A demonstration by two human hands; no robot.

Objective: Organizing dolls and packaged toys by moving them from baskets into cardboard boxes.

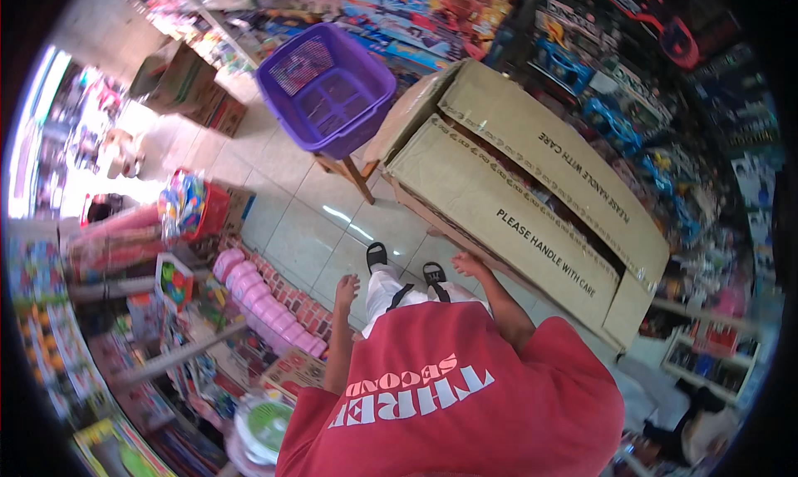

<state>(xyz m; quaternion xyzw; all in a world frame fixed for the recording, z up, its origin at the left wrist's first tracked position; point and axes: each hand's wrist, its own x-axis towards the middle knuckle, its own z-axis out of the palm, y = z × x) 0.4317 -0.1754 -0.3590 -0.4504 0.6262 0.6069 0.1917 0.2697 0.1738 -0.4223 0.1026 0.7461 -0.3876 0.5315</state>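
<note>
My left hand [347, 288] hangs by my left side over the tiled floor, fingers loosely bent and holding nothing. My right hand [469, 265] is just in front of my body, likewise without anything in it, its fingers partly spread. Nearest to that hand is a long brown cardboard carton [499, 209], apart from the fingertips as far as I can see. Its top flaps are down but a dark gap runs between them, and they bear printed writing. What the carton contains is mostly hidden. Past its far left end, a purple plastic basket [336, 96] rests on a wooden stool [352, 179].
Toy shelves [623, 103] line the right side behind the carton. Stacked pink plastic containers [268, 296] edge the left aisle, near a red basket [209, 209] of packed toys. Cardboard boxes [187, 90] stand further ahead. White floor tiles [293, 215] run between.
</note>
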